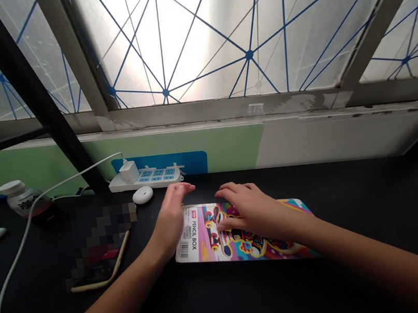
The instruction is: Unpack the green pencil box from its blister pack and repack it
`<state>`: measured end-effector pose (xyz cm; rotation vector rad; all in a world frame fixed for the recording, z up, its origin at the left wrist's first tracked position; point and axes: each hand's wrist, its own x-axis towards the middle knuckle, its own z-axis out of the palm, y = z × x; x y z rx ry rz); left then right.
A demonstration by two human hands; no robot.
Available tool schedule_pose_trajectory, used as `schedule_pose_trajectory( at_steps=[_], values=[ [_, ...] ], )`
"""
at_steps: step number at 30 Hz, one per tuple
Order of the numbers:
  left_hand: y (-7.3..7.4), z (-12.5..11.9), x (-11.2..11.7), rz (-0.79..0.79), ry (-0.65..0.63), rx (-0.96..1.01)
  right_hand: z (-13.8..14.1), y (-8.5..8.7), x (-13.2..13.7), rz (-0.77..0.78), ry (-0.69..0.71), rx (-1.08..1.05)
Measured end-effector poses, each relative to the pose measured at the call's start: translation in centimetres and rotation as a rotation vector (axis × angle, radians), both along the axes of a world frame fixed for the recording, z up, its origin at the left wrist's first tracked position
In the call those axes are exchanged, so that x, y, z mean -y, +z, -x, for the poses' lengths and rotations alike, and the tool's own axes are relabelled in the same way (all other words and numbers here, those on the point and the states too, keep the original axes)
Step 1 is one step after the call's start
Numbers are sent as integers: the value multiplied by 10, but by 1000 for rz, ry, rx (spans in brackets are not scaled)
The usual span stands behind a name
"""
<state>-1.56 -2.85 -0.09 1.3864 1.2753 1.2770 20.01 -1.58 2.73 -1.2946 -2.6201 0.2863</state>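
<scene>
From where I'm standing, the right hand (248, 205) is lying palm-down over the pencil box (245, 242) on the black table (374, 189), fingers spreading loosely; the left hand (172, 214), ungripping, is standing edgewise at its left end, forearms (110, 312) slanting inward.

Carton (247, 253), patterned: white end panel (191, 240) printed "PENCIL BOX" in dark capitals, set sideways, running downward. Same panel: small red emblem (193, 214) with pale lettering, too small to read; barcode (183, 249), digits illegible.
Bottle (26, 199), white-capped: large dark characters on the label, too blurred to read.
</scene>
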Motion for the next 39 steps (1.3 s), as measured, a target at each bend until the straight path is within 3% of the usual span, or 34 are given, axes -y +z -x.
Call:
schedule_pose_trajectory(
  at_steps=[4,7,10,14,20,25,31,34,39],
  values=[
    [-1,7,3,23,-192,-457,-53,-5,6,38,-136,-19],
    [-3,6,5,-79,-214,-731,-95,-10,8,161,-280,-107],
    [-2,4,6,-186,-205,-841,-115,-12,8,224,-291,-161],
    [4,3,8,-358,-110,-915,-113,-7,12,174,-289,-144],
    [19,5,15,-730,-13,-990,-110,2,30,-193,-296,-227],
    [31,9,22,-880,-59,-1048,-111,6,44,-295,-241,-238],
    [31,7,30,-877,-316,-1134,-105,6,55,-438,1,-41],
    [29,1,32,-791,-441,-1135,-98,-1,54,-439,33,105],
    [24,1,25,-585,-365,-1099,-83,-11,53,-356,91,194]
  ],
)
